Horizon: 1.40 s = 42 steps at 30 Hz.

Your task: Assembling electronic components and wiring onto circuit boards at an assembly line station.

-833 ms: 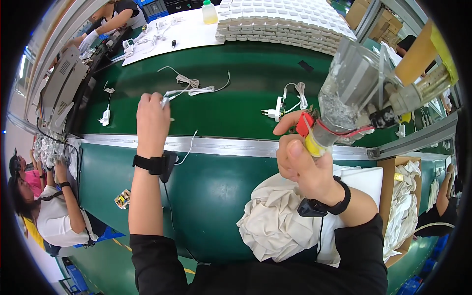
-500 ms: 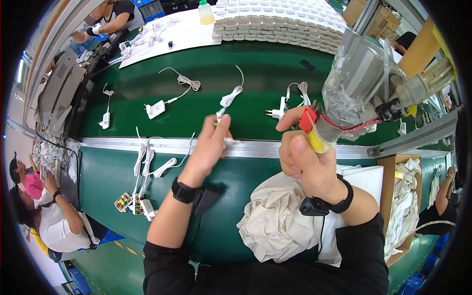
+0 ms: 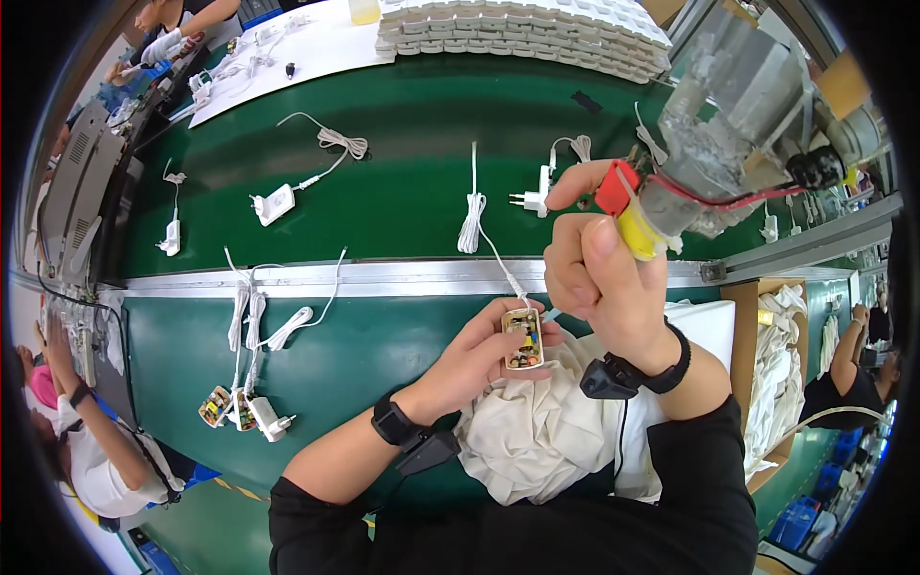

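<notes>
My left hand (image 3: 484,345) holds an open white power adapter (image 3: 523,337), its circuit board and small coloured components facing up. From its upper end a white cable runs to a tied coil (image 3: 471,225) lying across the metal rail onto the green surface beyond. Just to the right, my right hand (image 3: 609,264) is wrapped round the yellow-banded lower part of a glue dispenser (image 3: 695,144), with a red switch (image 3: 616,188) near my index finger. A thin light-blue tip (image 3: 551,314) shows beneath this hand, close to the adapter. Under both hands lies a bunched cream cloth (image 3: 537,431).
Adapters with cables (image 3: 244,410) lie at left on the near green table. Beyond the metal rail (image 3: 383,272) are several closed adapters (image 3: 276,204). White trays (image 3: 522,34) are stacked at the back; a cardboard box (image 3: 743,355) of white cloth stands right. Other people sit around.
My left hand has come from the rail towards me, bringing the adapter under the dispenser, and its cable now trails over the rail. My right hand keeps its grip; the view has shifted slightly.
</notes>
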Each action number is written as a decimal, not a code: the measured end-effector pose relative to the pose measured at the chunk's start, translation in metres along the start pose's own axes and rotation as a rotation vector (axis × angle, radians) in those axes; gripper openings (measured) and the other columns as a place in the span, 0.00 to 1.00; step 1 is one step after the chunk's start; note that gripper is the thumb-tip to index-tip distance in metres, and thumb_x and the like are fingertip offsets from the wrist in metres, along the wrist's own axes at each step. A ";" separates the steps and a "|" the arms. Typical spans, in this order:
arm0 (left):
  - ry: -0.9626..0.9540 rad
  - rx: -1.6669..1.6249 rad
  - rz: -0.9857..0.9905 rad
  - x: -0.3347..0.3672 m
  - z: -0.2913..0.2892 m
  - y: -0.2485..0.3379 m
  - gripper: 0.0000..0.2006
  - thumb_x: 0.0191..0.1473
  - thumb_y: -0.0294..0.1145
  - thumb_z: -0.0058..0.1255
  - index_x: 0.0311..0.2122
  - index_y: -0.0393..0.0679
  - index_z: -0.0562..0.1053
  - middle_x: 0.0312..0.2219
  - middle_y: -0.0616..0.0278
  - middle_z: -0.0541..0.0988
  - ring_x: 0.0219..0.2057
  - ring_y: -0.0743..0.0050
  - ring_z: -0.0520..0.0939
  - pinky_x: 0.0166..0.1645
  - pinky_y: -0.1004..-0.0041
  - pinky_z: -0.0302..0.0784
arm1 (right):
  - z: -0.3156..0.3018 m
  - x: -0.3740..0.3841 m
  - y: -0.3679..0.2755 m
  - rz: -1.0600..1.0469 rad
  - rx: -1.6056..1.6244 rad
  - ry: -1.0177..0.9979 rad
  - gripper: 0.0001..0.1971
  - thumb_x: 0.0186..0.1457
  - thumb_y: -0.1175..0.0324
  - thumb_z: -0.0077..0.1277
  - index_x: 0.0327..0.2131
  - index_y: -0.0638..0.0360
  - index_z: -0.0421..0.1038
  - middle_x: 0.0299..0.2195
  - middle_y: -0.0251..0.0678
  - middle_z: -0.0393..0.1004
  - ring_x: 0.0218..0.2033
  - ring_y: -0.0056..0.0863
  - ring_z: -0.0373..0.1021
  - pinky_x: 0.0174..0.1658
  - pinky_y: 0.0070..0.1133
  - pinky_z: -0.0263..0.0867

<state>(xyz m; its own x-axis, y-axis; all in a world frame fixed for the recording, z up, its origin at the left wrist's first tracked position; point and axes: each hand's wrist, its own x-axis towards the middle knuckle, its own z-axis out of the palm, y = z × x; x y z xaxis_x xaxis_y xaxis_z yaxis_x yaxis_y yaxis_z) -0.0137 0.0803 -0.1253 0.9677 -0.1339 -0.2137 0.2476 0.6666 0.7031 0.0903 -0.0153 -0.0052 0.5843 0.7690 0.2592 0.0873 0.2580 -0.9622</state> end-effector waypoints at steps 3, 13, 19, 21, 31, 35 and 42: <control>-0.088 -0.065 0.053 0.000 0.001 -0.001 0.18 0.57 0.27 0.43 0.52 0.43 0.58 0.47 0.57 0.70 0.48 0.74 0.73 0.41 0.73 0.79 | -0.001 0.001 0.002 -0.022 -0.027 -0.001 0.23 0.59 0.50 0.40 0.42 0.62 0.53 0.12 0.24 0.52 0.11 0.09 0.47 0.14 0.12 0.43; -0.114 0.143 0.078 -0.004 0.007 0.002 0.21 0.57 0.23 0.41 0.55 0.44 0.56 0.49 0.58 0.68 0.50 0.71 0.72 0.44 0.72 0.78 | -0.003 0.001 0.012 -0.056 -0.008 -0.012 0.23 0.58 0.49 0.42 0.40 0.61 0.53 0.12 0.24 0.52 0.11 0.09 0.47 0.14 0.12 0.42; -0.101 0.159 0.069 -0.005 0.009 0.004 0.21 0.57 0.23 0.40 0.55 0.43 0.56 0.49 0.57 0.69 0.49 0.70 0.72 0.44 0.72 0.78 | -0.005 0.001 0.013 -0.056 -0.007 -0.005 0.22 0.57 0.49 0.42 0.39 0.60 0.53 0.12 0.24 0.53 0.11 0.09 0.47 0.14 0.12 0.42; -0.112 0.141 0.074 -0.005 0.008 0.005 0.21 0.57 0.22 0.40 0.55 0.43 0.55 0.49 0.57 0.69 0.49 0.70 0.72 0.44 0.72 0.78 | -0.003 0.002 0.008 -0.047 -0.004 -0.001 0.22 0.57 0.49 0.42 0.39 0.60 0.53 0.12 0.24 0.53 0.11 0.10 0.47 0.14 0.12 0.42; 0.079 0.015 0.052 -0.006 -0.003 0.016 0.20 0.56 0.21 0.39 0.54 0.41 0.58 0.43 0.61 0.71 0.44 0.74 0.75 0.42 0.70 0.80 | 0.007 -0.004 0.005 0.027 0.123 -0.014 0.18 0.56 0.55 0.45 0.37 0.61 0.57 0.19 0.29 0.58 0.18 0.12 0.52 0.21 0.14 0.48; 0.112 -0.039 0.054 -0.005 0.000 0.019 0.20 0.56 0.21 0.38 0.54 0.41 0.59 0.41 0.62 0.71 0.41 0.76 0.75 0.41 0.70 0.81 | 0.000 -0.007 0.009 0.042 0.194 -0.046 0.10 0.55 0.66 0.47 0.35 0.64 0.63 0.28 0.33 0.64 0.27 0.15 0.57 0.29 0.16 0.54; 0.062 -0.061 0.058 -0.002 -0.001 0.017 0.20 0.56 0.22 0.38 0.55 0.40 0.58 0.42 0.62 0.71 0.41 0.76 0.75 0.42 0.69 0.80 | -0.002 -0.006 0.011 0.014 0.192 -0.011 0.10 0.55 0.67 0.48 0.34 0.64 0.63 0.31 0.36 0.65 0.28 0.16 0.57 0.30 0.16 0.55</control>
<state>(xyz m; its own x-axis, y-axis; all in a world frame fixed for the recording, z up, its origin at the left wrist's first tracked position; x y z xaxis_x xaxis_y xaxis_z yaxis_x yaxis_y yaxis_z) -0.0117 0.0926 -0.1138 0.9750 -0.0492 -0.2168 0.1859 0.7153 0.6737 0.0894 -0.0183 -0.0175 0.5757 0.7791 0.2482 -0.0764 0.3535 -0.9323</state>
